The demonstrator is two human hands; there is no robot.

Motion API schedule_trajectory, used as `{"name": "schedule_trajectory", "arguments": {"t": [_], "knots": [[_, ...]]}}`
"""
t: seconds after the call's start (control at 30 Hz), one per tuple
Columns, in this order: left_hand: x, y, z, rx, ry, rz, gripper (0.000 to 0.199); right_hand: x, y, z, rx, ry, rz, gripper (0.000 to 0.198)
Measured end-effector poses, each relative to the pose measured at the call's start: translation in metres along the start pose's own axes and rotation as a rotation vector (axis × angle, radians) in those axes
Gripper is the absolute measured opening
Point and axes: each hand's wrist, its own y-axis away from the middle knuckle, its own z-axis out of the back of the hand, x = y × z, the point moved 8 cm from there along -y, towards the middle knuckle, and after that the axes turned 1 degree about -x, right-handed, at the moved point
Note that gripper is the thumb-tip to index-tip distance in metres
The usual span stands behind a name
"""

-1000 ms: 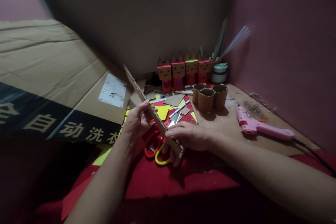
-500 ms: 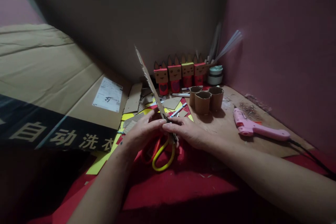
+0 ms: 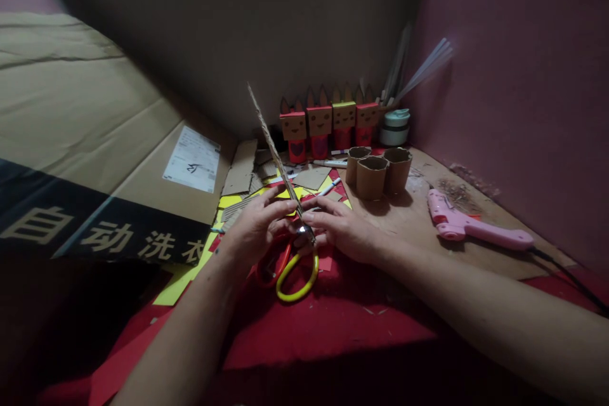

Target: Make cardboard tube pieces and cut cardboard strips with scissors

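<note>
A cardboard piece was held up edge-on, slanting, its lower end clamped between the fingers of the left hand and those of the right hand. Scissors with red and yellow handles were seen just below, over the red surface. Joined cardboard tubes and a pink glue gun were placed to the right.

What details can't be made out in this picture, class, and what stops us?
All in the head view:
Scissors: blades hidden by the left hand, right hand and cardboard strip.
Cardboard tubes: inside bottoms hidden by their walls.
Label: print too small.
Box: cut off by left edge.
Cord: cut off by right edge.
</note>
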Motion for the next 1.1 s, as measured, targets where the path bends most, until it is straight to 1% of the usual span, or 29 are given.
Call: {"name": "schedule_trajectory", "arguments": {"t": [0.2,0.33,0.4,0.63,0.77,0.83,0.93,1.03,1.1], "knots": [[-0.005,0.004,-0.005,0.006,-0.020,-0.002,0.032,-0.002,0.000,0.000,0.038,-0.035,-0.002,0.030],[-0.001,0.003,-0.003,-0.017,-0.014,0.044,0.047,-0.003,0.000,0.000,0.037,-0.046,-0.005,0.030],[0.000,0.003,-0.003,-0.012,-0.019,0.057,0.051,-0.003,-0.001,0.000,0.036,-0.046,-0.004,0.030],[-0.002,0.002,-0.005,0.037,-0.041,0.016,0.042,-0.003,0.000,0.000,0.054,-0.001,0.032,0.019],[-0.003,0.001,-0.004,0.021,-0.066,0.009,0.042,-0.002,0.001,-0.001,0.058,0.027,0.043,0.016],[-0.003,0.001,-0.003,0.020,-0.093,0.001,0.044,-0.002,0.001,-0.002,0.071,0.018,0.049,0.018],[-0.002,0.002,-0.003,0.046,-0.204,-0.009,0.050,0.001,0.000,-0.003,0.083,-0.018,0.082,0.018],[0.003,0.003,0.002,0.020,-0.324,0.019,0.064,0.002,-0.002,0.002,0.012,-0.016,0.105,0.020],[0.008,0.004,0.002,0.018,-0.339,0.062,0.066,0.003,-0.002,0.008,-0.049,0.013,0.114,0.022]]}}
